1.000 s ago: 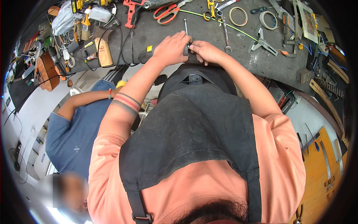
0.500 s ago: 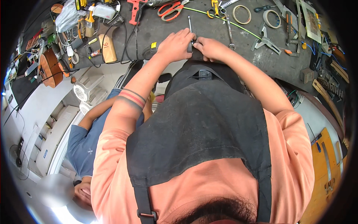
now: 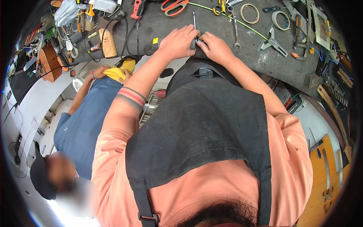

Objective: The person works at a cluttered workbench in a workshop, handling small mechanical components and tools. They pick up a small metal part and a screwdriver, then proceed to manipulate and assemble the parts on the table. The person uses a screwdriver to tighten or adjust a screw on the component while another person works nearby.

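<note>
My left hand is wrapped over a dark, rounded tool body with a yellow label at the bench's front edge. Most of that tool is hidden under the palm; its dark end shows beside the fingertips. A slim metal wrench points away from me, its near end at my left fingertips. Right beside it, my right hand has its fingers curled together against the end of the tool. Whatever small part they pinch is too covered to make out.
Red-handled scissors, a larger wrench, tape rolls and a caliper lie on the dark bench. Cables run at left near a wooden block. A person in blue stands close at my left, holding a yellow cloth.
My hands stay together at the tool, the right one slightly turned. The person at left has shifted, and a yellow cloth in their hands has come into view.
</note>
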Demonstrator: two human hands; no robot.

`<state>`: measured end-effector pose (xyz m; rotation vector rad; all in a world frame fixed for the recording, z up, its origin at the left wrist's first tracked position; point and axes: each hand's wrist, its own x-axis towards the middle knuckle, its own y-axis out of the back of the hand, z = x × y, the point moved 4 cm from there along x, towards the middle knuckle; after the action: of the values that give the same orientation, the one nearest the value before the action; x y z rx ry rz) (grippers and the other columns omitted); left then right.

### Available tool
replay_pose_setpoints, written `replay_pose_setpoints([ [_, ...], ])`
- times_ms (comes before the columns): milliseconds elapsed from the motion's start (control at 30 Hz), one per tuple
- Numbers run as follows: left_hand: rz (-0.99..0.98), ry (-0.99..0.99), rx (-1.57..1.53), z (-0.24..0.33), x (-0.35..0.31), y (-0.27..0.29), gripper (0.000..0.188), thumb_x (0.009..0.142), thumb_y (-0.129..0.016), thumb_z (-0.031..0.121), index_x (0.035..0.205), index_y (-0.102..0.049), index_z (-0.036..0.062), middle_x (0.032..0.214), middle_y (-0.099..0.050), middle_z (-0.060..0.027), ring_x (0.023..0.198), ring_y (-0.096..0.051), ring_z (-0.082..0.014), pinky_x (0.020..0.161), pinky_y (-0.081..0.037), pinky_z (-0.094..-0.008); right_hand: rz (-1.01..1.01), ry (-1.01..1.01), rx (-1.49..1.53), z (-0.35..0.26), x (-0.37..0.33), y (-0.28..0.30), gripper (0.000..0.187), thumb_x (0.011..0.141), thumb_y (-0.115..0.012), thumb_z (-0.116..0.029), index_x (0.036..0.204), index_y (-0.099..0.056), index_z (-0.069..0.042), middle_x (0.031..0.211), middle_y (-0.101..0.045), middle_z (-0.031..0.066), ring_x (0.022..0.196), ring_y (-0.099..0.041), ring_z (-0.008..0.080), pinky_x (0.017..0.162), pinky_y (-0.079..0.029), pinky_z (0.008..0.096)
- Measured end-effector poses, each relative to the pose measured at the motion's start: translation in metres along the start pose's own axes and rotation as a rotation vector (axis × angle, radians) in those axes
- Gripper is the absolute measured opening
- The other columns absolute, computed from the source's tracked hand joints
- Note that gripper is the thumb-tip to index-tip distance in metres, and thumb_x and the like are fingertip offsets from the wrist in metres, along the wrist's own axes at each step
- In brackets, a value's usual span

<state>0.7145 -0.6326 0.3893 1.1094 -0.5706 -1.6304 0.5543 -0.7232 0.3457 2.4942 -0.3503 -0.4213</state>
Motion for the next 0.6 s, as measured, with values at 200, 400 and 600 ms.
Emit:
replay_pose_setpoints([
  [200, 0.005, -0.013, -0.012, 0.0002, 0.0004, 0.0025, 0.063, 0.080, -0.089, 0.030, 0.133, -0.062, 0.0119, 0.125, -0.061, -0.0082, 0.128, -0.066, -0.0286, 0.101, -0.057, -0.0478, -0.014, -0.025, 0.122, 0.0025, 0.0040, 0.0064, 0.031, 0.111, -0.068, -0.029, 0.120, -0.075, -0.001, 0.113, -0.076, 0.0226, 0.107, -0.073, 0.0454, 0.092, -0.058, 0.0528],
  [400, 0.017, -0.025, -0.013, -0.0007, 0.0003, 0.0003, 0.064, 0.079, -0.090, 0.029, 0.134, -0.062, 0.0114, 0.125, -0.061, -0.0081, 0.127, -0.066, -0.0287, 0.100, -0.057, -0.0476, -0.107, -0.097, 0.037, 0.0034, 0.0036, -0.0003, 0.035, 0.115, -0.059, -0.033, 0.130, -0.071, -0.004, 0.112, -0.077, 0.0229, 0.106, -0.073, 0.0473, 0.091, -0.057, 0.0565],
  [600, -0.005, -0.018, 0.008, 0.0001, 0.0004, -0.0003, 0.065, 0.080, -0.089, 0.029, 0.137, -0.061, 0.0111, 0.126, -0.061, -0.0080, 0.128, -0.066, -0.0278, 0.101, -0.057, -0.0463, -0.196, -0.175, 0.100, 0.0053, 0.0078, -0.0010, 0.036, 0.117, -0.055, -0.033, 0.133, -0.070, -0.004, 0.103, -0.078, 0.0214, 0.080, -0.076, 0.0397, 0.084, -0.058, 0.0536],
])
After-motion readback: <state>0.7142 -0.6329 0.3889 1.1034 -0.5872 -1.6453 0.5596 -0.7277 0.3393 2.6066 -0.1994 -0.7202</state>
